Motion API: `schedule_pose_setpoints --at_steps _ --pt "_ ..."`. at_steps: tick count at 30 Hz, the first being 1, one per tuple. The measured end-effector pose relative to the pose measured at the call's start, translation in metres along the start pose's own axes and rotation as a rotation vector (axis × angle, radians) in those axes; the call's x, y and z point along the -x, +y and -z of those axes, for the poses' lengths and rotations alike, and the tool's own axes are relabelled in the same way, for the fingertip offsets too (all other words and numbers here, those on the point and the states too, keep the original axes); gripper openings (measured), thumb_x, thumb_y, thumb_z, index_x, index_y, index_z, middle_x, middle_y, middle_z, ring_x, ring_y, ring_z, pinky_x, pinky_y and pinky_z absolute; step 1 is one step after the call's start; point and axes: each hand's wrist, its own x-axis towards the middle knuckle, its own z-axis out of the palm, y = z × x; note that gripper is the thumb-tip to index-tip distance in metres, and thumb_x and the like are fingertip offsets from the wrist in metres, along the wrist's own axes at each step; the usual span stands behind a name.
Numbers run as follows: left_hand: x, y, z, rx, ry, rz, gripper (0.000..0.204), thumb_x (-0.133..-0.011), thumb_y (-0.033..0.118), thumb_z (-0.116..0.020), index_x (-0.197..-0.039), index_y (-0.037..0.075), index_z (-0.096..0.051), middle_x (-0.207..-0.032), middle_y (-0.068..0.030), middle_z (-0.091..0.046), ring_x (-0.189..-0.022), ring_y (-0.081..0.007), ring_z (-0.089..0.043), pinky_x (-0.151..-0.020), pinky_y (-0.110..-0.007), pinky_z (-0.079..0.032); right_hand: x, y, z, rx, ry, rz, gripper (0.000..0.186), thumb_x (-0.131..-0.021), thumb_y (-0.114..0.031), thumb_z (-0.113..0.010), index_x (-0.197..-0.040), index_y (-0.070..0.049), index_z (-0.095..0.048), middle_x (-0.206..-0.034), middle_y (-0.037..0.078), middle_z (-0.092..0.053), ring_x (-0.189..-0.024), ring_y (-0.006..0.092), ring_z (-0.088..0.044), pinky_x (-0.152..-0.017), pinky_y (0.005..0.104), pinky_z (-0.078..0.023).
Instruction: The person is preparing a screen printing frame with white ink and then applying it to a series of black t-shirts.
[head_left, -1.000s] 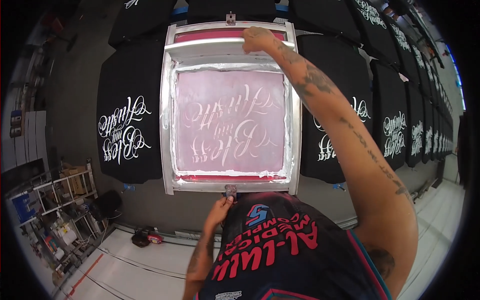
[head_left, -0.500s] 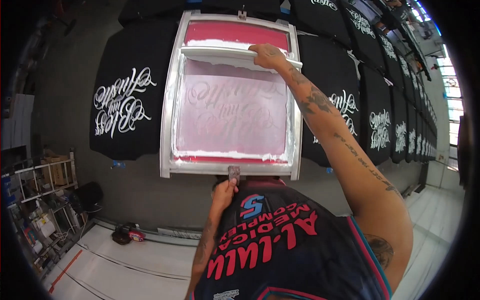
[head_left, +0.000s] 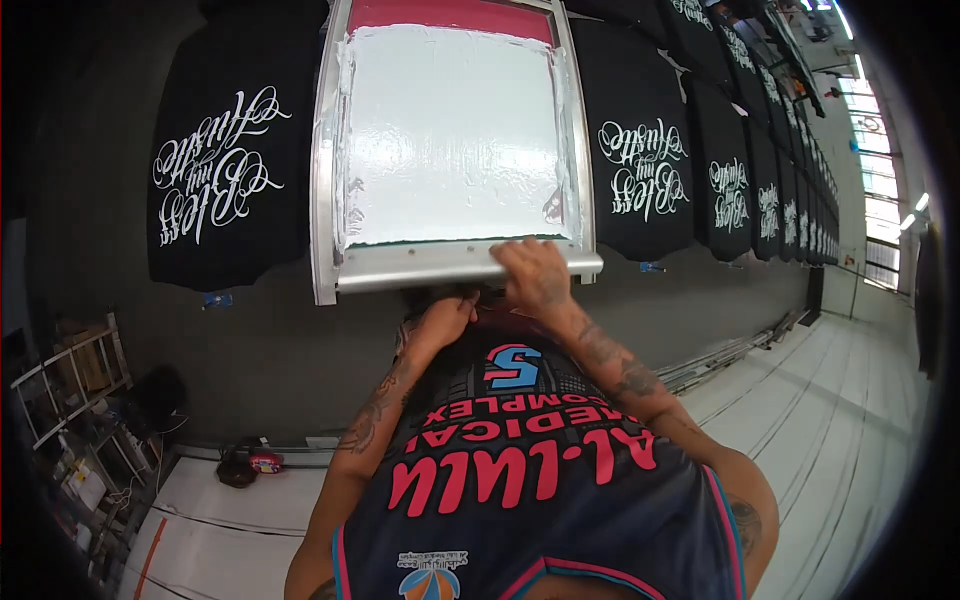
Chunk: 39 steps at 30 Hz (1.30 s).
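Note:
My right hand (head_left: 535,272) is closed over a long silver squeegee (head_left: 425,268), which lies across the near end of a screen printing frame (head_left: 325,200). A dark green blade edge shows along its far side. Behind it, a smooth layer of wet white ink (head_left: 450,130) covers most of the mesh, with ragged ridges along both sides. A red strip of screen (head_left: 455,15) shows at the far end. Below the squeegee, my left hand (head_left: 452,318) is closed at the middle of the frame's near edge, where the earlier frame shows a small handle; its fingertips are partly hidden.
Black shirts printed in white script lie flat on either side, one shirt (head_left: 225,165) at left and another shirt (head_left: 640,150) at right. More stretch in rows toward the right. A metal rack (head_left: 75,375) with boxes stands at lower left, near a white floor (head_left: 230,530).
My right hand has drawn the squeegee from the far end to the near edge. White ink now covers the mesh where the lettering showed. My left hand stays at the near edge.

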Motion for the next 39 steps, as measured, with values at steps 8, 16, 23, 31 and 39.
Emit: schedule_pose_setpoints --at_steps 8,16,23,31,39 --pt "0.032 0.026 0.109 -0.189 0.392 -0.108 0.04 -0.1 0.04 -0.053 -0.099 0.005 -0.073 -0.092 -0.0214 -0.071 -0.09 -0.0403 -0.068 -0.082 -0.049 -0.052 -0.102 0.114 0.059 -0.403 -0.168 -0.615 0.045 -0.078 -0.029 -0.073 -0.105 0.007 -0.067 -0.092 0.028 -0.07 -0.086 0.037 -0.071 -0.076 0.0423 -0.054" --pt "0.005 -0.056 0.197 0.115 0.7 0.26 0.077 -0.104 0.06 -0.035 -0.129 -0.01 -0.056 -0.124 -0.0273 -0.064 -0.119 -0.0361 -0.06 -0.103 -0.04 -0.042 -0.078 0.237 -0.001 -1.504 -0.013 -0.996 0.049 -0.08 -0.01 -0.07 -0.125 0.003 -0.056 -0.104 0.017 -0.068 -0.087 0.0281 -0.07 -0.078 0.0429 -0.06" --pt "0.004 -0.042 0.163 0.455 0.703 0.134 0.075 -0.106 0.057 -0.035 -0.127 -0.011 -0.059 -0.122 -0.0167 -0.066 -0.112 -0.0227 -0.059 -0.101 -0.034 -0.043 -0.035 0.278 -0.02 -1.773 0.119 -0.812 0.053 -0.077 -0.011 -0.07 -0.125 0.006 -0.055 -0.105 0.017 -0.067 -0.089 0.0287 -0.07 -0.08 0.0415 -0.059" --pt "-0.094 0.101 -0.049 0.206 0.696 0.142 0.074 -0.106 0.056 -0.034 -0.109 -0.012 -0.064 -0.095 -0.0115 -0.066 -0.086 -0.0188 -0.054 -0.082 -0.035 -0.046 0.112 0.483 0.082 -1.738 0.198 -0.807 0.055 -0.077 -0.01 -0.07 -0.128 0.005 -0.056 -0.105 0.017 -0.067 -0.089 0.0271 -0.069 -0.081 0.0399 -0.059" --pt "-0.159 0.161 -0.161 0.311 0.755 0.218 0.075 -0.105 0.058 -0.035 -0.117 -0.011 -0.063 -0.103 -0.0149 -0.069 -0.089 -0.0212 -0.061 -0.085 -0.036 -0.049 0.135 0.611 0.11 -1.675 0.115 -0.818 0.058 -0.076 -0.01 -0.069 -0.13 0.005 -0.054 -0.106 0.017 -0.066 -0.088 0.0271 -0.069 -0.08 0.0398 -0.059"
